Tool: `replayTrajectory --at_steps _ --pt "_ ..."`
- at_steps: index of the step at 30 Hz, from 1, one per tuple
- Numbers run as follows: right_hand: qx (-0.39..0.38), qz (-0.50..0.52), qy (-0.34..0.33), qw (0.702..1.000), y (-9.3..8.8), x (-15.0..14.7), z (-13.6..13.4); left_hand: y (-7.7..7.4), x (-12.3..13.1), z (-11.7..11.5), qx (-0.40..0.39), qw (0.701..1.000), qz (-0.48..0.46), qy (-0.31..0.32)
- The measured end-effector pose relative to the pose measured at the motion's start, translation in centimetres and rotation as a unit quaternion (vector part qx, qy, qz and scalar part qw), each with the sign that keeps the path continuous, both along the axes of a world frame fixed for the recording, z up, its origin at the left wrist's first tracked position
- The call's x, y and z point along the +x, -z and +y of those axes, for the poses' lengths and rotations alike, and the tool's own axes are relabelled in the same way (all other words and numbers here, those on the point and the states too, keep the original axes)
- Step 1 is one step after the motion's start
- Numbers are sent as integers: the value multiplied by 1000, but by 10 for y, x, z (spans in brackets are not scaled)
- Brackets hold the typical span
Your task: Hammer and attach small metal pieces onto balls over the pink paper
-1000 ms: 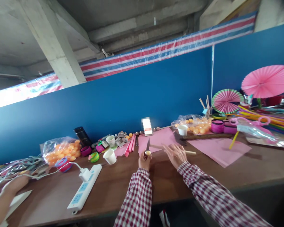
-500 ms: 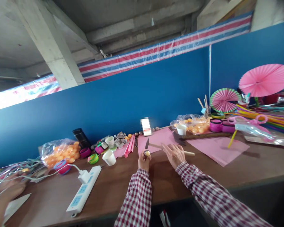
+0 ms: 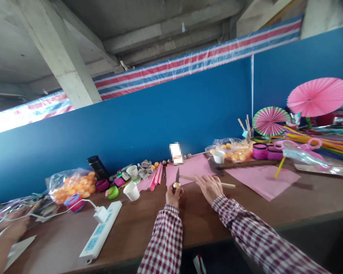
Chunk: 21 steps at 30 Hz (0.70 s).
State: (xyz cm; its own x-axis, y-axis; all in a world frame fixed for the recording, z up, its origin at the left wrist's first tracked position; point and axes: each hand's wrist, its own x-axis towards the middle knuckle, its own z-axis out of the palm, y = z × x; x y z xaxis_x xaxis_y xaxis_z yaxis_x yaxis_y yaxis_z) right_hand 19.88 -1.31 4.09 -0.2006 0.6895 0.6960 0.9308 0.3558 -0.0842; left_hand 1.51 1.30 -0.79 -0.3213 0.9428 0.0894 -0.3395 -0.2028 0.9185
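In the head camera's view, a pointed blade (image 3: 177, 175) with a rounded, shiny end is held upright at a brown workbench (image 3: 200, 224), the fingers of the left hand (image 3: 173, 196) closed around its lower part. Just beside it, a pale wooden stick (image 3: 228, 185) is covered midway by the right hand (image 3: 209, 187), whose fingers are stretched out across it; whether it is clamped from beneath cannot be told. The stick's far end is pointed toward the blade. Both wrists are wrapped in red-and-white checked sleeves (image 3: 165, 236).

Beyond the hands, a pink sheet (image 3: 193, 167) is spread, with a hammer (image 3: 246, 164) laid near its right edge. A white cup (image 3: 218, 156) is seen by a bag of orange balls (image 3: 241, 155). To the left, a power strip (image 3: 101, 232) is placed near a paper cup (image 3: 131, 191), and a co-worker's hand (image 3: 15, 228) is partly shown at the edge.
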Motion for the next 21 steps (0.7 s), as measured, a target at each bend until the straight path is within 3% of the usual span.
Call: replayTrajectory --at_steps 12,15,21 --pt "5 7 6 1000 0 0 0 -12 2 -7 7 995 -104 11" --pt "15 20 11 1000 0 0 -1 -16 2 -8 -18 995 -100 -7" --pt "3 13 -1 1000 -1 -1 -2 -20 4 -12 -31 997 -66 15"
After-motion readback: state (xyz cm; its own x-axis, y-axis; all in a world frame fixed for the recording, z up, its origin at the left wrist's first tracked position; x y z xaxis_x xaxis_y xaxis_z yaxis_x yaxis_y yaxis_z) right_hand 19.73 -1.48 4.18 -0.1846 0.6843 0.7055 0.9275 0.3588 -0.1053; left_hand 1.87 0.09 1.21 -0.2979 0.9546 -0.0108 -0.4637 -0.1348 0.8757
